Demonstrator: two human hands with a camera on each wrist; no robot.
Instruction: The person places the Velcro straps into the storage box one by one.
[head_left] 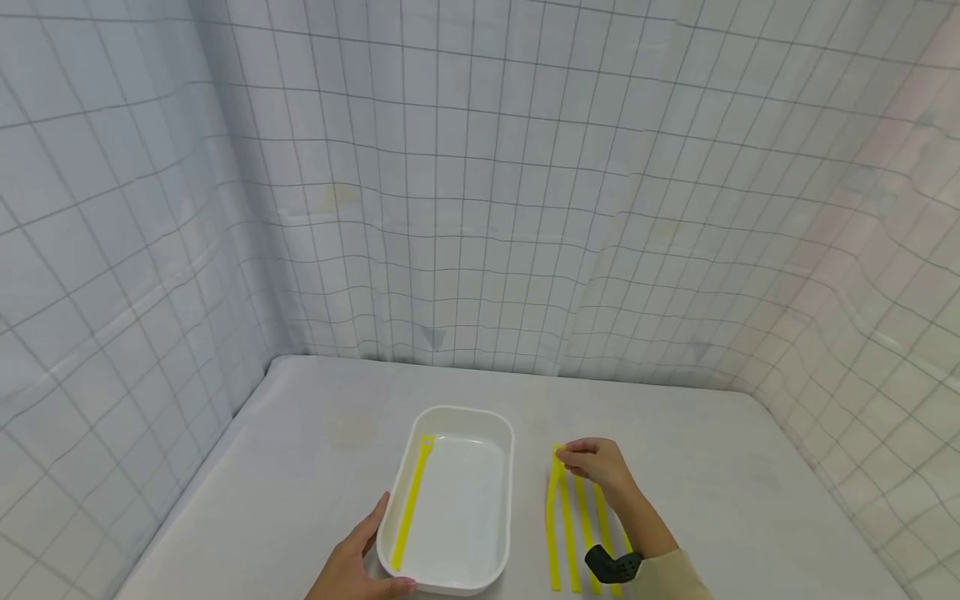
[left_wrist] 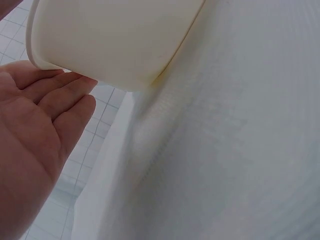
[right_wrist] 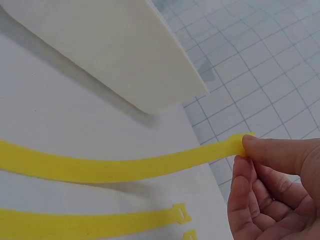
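My left hand (head_left: 362, 554) holds the near left corner of a white tray (head_left: 506, 500), thumb at the near rim and fingers along the outer side. In the left wrist view, the fingers touch the tray wall under its lip. One yellow hook-and-loop cable tie (head_left: 411, 510) lies lengthwise inside the tray by its left wall. Right of the tray, my right hand (head_left: 597, 467) pinches the slotted head of another yellow tie (right_wrist: 125, 170) between thumb and fingertips. That end is raised off the table. Several more yellow ties (head_left: 570, 542) lie side by side, partly hidden under my right forearm.
A white cloth covers the table (head_left: 352, 417). Grid-patterned white curtains (head_left: 480, 250) stand behind it and at both sides. A black device (head_left: 613, 567) sits on my right wrist, above the ties.
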